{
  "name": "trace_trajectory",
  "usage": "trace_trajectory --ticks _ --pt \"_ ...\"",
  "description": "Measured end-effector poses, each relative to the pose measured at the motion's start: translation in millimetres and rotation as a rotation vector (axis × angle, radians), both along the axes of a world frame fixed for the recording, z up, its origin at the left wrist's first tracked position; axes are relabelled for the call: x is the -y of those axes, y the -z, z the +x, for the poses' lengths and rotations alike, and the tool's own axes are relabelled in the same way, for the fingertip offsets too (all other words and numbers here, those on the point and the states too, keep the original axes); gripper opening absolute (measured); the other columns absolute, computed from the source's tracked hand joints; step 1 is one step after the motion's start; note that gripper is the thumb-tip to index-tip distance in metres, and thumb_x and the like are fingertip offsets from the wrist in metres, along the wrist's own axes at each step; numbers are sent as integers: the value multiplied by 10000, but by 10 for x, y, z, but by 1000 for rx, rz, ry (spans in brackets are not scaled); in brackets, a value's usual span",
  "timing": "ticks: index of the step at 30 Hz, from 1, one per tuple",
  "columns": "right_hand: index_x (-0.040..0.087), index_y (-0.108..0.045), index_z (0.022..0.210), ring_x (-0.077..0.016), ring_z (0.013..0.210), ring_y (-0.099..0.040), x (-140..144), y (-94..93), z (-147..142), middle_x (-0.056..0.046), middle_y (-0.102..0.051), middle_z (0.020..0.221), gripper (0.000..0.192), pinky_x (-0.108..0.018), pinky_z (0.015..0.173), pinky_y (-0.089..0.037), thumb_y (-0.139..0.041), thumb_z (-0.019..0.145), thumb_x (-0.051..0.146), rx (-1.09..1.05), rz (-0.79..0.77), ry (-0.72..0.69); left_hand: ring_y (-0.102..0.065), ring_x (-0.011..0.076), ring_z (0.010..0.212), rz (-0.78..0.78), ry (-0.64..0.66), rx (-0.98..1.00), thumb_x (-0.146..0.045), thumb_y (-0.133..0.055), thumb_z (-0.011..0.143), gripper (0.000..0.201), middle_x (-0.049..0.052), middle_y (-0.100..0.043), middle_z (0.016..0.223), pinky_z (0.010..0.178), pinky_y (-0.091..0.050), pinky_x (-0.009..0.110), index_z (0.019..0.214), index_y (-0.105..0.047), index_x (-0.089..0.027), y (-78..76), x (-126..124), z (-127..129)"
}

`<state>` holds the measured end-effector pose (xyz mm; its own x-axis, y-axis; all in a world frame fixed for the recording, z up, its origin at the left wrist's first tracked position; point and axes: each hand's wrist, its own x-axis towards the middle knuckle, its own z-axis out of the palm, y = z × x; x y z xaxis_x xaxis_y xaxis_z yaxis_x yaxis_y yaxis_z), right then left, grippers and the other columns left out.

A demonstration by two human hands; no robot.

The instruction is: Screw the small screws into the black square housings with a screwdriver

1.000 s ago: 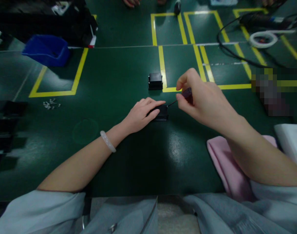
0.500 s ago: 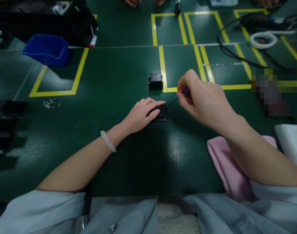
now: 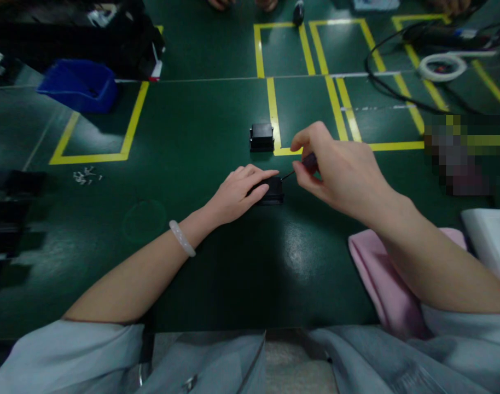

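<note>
My left hand (image 3: 242,192) steadies a small black box-shaped part (image 3: 274,189), its index finger and thumb lying over the top and its other fingers at the left side. A dark-handled screwdriver (image 3: 309,162) is in my right hand (image 3: 336,164); the thumb is on the handle and the index finger is lifted off it. The thin shaft slants down to the left, its tip at the box's upper right corner. Whether a screw sits under the tip cannot be made out. Just beyond lies a second small black box (image 3: 262,137).
Small screws (image 3: 86,175) lie loose on the left, below a blue bin (image 3: 80,85). A pink cloth (image 3: 387,279) and a white object (image 3: 490,235) are near my right forearm. Farther back are a tape roll (image 3: 442,68), a black cable (image 3: 391,93) and other people's hands (image 3: 266,4).
My right index finger has lifted and opened away from the screwdriver, uncovering more of its handle. The left hand and the box under it have stayed put.
</note>
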<state>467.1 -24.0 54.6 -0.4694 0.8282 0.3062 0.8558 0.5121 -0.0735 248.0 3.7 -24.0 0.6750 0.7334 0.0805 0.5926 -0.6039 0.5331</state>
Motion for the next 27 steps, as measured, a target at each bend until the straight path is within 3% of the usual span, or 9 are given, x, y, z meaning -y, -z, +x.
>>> trace_trajectory --ticks 6,27 --pt "167 -546 1010 -130 620 -560 4 -31 6 -18 -632 740 263 -256 531 -297 -370 944 349 28 -20 -39 -495 209 1055 13 -1 14 -376 -320 1005 439 64 -563 1178 946 -376 358 1391 -472 -234 13 -2 -3" --pt "177 -544 1004 -111 561 -527 -5 5 11 -1 -603 692 278 -243 505 -283 -385 951 399 -19 -16 1 -494 207 1055 -6 -8 16 -382 -325 1005 434 60 -563 1181 940 -373 351 1386 -478 -242 -9 7 -1"
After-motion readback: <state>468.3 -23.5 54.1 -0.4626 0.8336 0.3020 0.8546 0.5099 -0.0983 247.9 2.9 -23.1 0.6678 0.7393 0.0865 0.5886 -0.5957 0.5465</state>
